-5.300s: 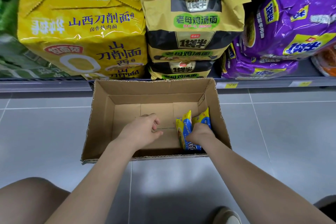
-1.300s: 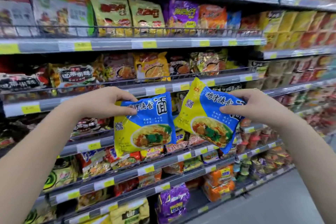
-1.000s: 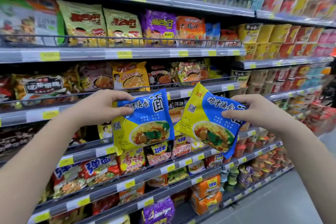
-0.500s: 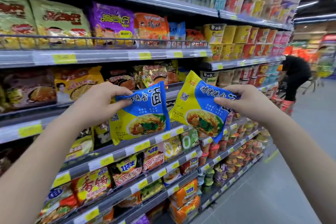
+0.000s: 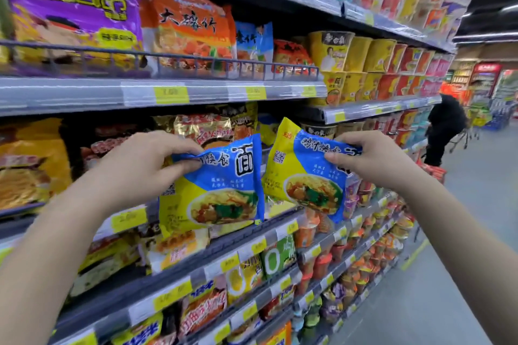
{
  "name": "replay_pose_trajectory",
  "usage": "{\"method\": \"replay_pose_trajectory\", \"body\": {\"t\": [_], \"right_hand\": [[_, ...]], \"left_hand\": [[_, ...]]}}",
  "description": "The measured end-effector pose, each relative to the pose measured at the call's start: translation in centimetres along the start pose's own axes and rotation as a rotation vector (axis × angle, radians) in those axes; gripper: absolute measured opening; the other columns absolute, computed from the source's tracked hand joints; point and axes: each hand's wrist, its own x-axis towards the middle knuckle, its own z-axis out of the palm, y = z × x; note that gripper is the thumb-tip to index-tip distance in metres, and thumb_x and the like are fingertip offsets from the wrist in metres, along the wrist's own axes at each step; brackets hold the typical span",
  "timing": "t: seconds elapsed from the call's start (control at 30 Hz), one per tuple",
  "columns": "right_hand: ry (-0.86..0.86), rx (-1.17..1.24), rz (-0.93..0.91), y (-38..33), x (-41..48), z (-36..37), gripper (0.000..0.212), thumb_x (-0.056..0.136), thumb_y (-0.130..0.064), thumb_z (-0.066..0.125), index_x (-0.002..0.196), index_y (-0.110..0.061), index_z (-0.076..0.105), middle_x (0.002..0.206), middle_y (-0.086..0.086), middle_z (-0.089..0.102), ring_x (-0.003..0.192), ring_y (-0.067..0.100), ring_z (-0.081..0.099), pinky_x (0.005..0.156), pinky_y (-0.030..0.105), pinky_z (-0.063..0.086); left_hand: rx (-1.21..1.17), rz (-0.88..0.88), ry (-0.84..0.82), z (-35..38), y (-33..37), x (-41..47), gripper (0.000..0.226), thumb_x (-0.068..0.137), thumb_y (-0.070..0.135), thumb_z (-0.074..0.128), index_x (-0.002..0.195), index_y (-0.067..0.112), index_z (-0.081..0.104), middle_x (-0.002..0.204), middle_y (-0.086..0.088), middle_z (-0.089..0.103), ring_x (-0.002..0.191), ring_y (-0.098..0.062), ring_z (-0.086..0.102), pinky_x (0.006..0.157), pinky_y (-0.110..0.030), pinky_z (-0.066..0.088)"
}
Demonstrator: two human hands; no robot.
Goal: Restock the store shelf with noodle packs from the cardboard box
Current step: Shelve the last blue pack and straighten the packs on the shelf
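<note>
Grey metal shelves (image 5: 84, 95) hold noodle bags (image 5: 190, 33); your left hand (image 5: 140, 165) pinches a blue-and-yellow noodle pack (image 5: 224, 193), right hand (image 5: 372, 159) its twin pack (image 5: 305, 176)

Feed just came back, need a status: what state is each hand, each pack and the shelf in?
left hand: pinching top edge of left pack.
right hand: pinching top edge of right pack.
left pack: held nearly upright, not yet shelved.
right pack: held tilted, not yet shelved.
shelf: stocked with other packets.
</note>
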Motion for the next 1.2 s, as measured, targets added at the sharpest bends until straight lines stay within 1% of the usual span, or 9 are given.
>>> {"method": "replay_pose_trajectory", "body": {"t": [0.13,0.3,0.4,0.5,0.57,0.87,1.0,1.1,1.2], "right_hand": [[0.007,-0.027,-0.020,2.4,4.5,0.6,0.015,0.094,-0.042,0.067,0.100,-0.030,0.073,0.095,-0.013,0.075,0.067,0.008,0.068,0.061,0.039,0.056],[-0.036,-0.030,-0.084,5.1,9.6,1.5,0.012,0.099,-0.039,0.061,0.104,-0.036,0.071,0.087,-0.011,0.075,0.071,0.020,0.070,0.062,0.042,0.056],[-0.031,0.003,-0.149,6.8,12.7,2.1,0.010,0.101,-0.034,0.059,0.104,-0.033,0.068,0.084,-0.019,0.069,0.067,-0.006,0.063,0.055,0.018,0.047],[-0.051,0.031,-0.216,8.3,15.6,2.7,0.010,0.102,-0.033,0.056,0.103,-0.032,0.066,0.089,-0.012,0.068,0.060,-0.002,0.057,0.054,0.024,0.039],[-0.065,0.019,-0.284,9.1,17.5,3.0,0.010,0.102,-0.033,0.056,0.106,-0.031,0.065,0.102,-0.006,0.066,0.078,0.010,0.059,0.063,0.029,0.042],[-0.164,0.181,-0.408,11.3,23.7,3.1,0.020,0.104,-0.031,0.053,0.107,-0.019,0.067,0.101,0.008,0.070,0.092,0.028,0.064,0.073,0.038,0.048],[-0.180,0.222,-0.345,11.0,25.1,3.5,0.033,0.106,-0.028,0.050,0.135,-0.016,0.059,0.124,0.010,0.066,0.088,0.027,0.062,0.073,0.038,0.049],[-0.184,0.201,-0.333,10.7,26.1,4.1,0.041,0.106,-0.027,0.049,0.145,-0.011,0.051,0.093,0.007,0.066,0.062,0.018,0.052,0.053,0.030,0.037],[-0.142,0.143,-0.324,10.2,27.0,5.0,0.033,0.106,-0.023,0.049,0.132,-0.005,0.060,0.070,0.008,0.056,0.059,0.023,0.049,0.050,0.031,0.032]], "left_hand": [[-0.026,-0.003,-0.045,2.3,-0.6,4.4,0.020,0.094,0.033,0.065,0.112,0.034,0.074,0.098,0.025,0.061,0.102,-0.010,0.061,0.086,-0.032,0.048],[-0.027,-0.076,-0.080,4.9,-1.0,7.5,0.022,0.094,0.034,0.066,0.115,0.033,0.074,0.105,0.031,0.061,0.105,0.000,0.057,0.078,0.005,0.034],[0.012,-0.119,-0.074,6.3,-0.8,9.0,0.023,0.094,0.035,0.065,0.115,0.034,0.074,0.112,0.022,0.068,0.106,-0.001,0.059,0.081,-0.007,0.040],[0.029,-0.184,-0.064,7.8,0.5,9.9,0.017,0.094,0.032,0.066,0.107,0.038,0.074,0.105,0.023,0.069,0.100,-0.011,0.067,0.087,-0.031,0.051],[0.014,-0.251,-0.072,8.8,1.5,10.5,0.018,0.094,0.034,0.065,0.097,0.052,0.066,0.104,0.026,0.069,0.090,-0.017,0.071,0.083,-0.038,0.056],[0.018,-0.498,-0.018,12.1,6.1,12.6,0.015,0.096,0.036,0.062,0.100,0.044,0.073,0.102,0.035,0.065,0.088,-0.001,0.065,0.082,-0.037,0.055],[0.035,-0.521,-0.002,12.5,6.7,12.8,0.015,0.097,0.035,0.061,0.098,0.046,0.072,0.103,0.041,0.062,0.092,0.004,0.061,0.079,-0.028,0.053],[0.039,-0.527,0.001,12.4,7.0,13.5,0.017,0.098,0.035,0.060,0.095,0.050,0.069,0.098,0.037,0.064,0.093,0.010,0.059,0.072,-0.020,0.047],[0.047,-0.521,-0.010,12.5,7.3,14.1,0.018,0.099,0.037,0.058,0.097,0.051,0.068,0.098,0.028,0.068,0.092,0.005,0.060,0.077,-0.030,0.053]]}}
